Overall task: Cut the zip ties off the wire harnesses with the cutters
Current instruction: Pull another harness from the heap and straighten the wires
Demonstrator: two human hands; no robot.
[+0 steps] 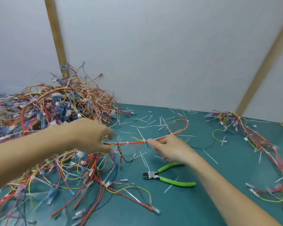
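Between my hands: one harness (131, 143), being pinched taut by left hand (90, 136) and right hand (168, 149), exposing its ties; cutters (167, 176) lying near, unheld.

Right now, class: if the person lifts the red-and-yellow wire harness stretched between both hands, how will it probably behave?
The wire harness will probably flop: past the right hand it already curves loosely across the green mat. It likely weighs little, being thin wires. It may snag, since the left hand holds it beside the tangled wire pile.
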